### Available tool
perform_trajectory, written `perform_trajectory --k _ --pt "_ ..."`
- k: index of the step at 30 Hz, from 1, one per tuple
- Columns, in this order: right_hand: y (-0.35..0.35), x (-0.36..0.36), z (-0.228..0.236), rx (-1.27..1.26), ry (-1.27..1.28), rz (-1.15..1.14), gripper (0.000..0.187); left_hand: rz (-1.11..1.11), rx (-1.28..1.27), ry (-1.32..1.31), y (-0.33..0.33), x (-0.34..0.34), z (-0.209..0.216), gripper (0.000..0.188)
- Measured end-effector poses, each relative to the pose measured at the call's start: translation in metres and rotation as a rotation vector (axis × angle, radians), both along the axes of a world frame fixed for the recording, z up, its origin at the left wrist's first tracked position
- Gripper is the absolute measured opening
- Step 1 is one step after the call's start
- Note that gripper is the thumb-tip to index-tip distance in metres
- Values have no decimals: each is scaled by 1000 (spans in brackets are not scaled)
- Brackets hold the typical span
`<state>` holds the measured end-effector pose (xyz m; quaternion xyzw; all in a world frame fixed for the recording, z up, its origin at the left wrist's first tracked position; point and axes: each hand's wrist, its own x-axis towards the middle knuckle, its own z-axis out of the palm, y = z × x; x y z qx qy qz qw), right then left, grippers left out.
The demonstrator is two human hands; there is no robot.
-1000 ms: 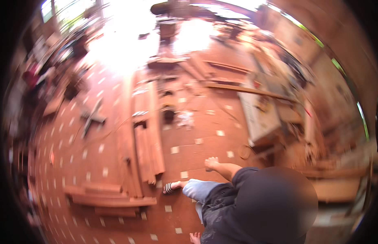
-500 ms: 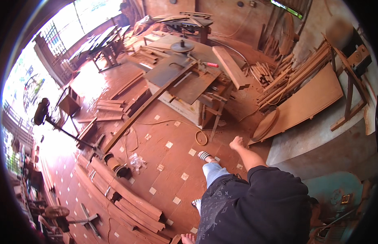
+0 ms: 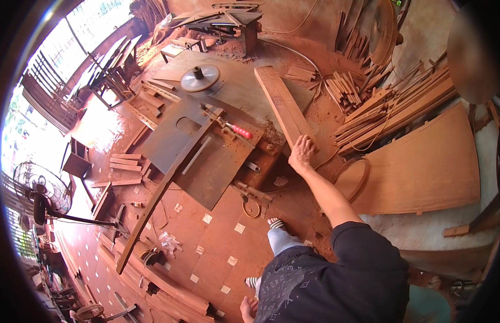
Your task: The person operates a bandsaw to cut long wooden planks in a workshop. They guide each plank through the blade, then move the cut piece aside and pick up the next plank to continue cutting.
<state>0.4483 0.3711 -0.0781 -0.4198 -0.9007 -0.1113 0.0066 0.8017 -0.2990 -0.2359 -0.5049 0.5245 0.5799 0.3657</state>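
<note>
My right hand (image 3: pixel 303 153) reaches forward, its fingers curled over the near end of a thick wooden plank (image 3: pixel 285 105). That plank lies on the right side of the saw table (image 3: pixel 207 180), its near end sticking out past the edge. Low in the picture, my left hand (image 3: pixel 249 309) hangs beside my body, partly cut off, its fingers loosely apart and holding nothing. A long wooden batten (image 3: pixel 164 202) crosses the tabletop, with a red-handled clamp (image 3: pixel 239 131) at its far end. Further back on the worktop rests a round metal saw blade (image 3: pixel 200 78).
Stacked wood strips (image 3: pixel 400 116) and a broad curved wooden panel (image 3: pixel 422 167) line the right side. Long beams (image 3: pixel 174 285) lie on the tiled floor at lower left, near a standing fan (image 3: pixel 43 202). A yellow ring (image 3: pixel 251 209) lies below the saw table.
I have stepped closer to the saw table, which now fills more of the view. My right hand has moved forward from free air onto the plank's near end.
</note>
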Motion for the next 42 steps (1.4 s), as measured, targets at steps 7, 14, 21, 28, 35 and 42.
perform_trajectory --k 7,14,21,28,35,42 --pt "22 -35 -6 216 -26 -49 55 -78 -203 199 68 -70 41 41" --pt "37 4 71 -920 597 15 67 -284 -182 112 57 -97 38 41" --pt "1 81 98 -1093 610 -10 54 -506 -108 114 44 -169 42 48" --pt "-44 152 131 -1148 856 134 57 -1102 391 480 174 -323 248 49" --pt "-84 208 179 -1023 907 236 79 -939 364 1058 438 -371 346 68" --pt "-80 242 178 -993 929 292 85 -467 734 817 580 -356 360 64"
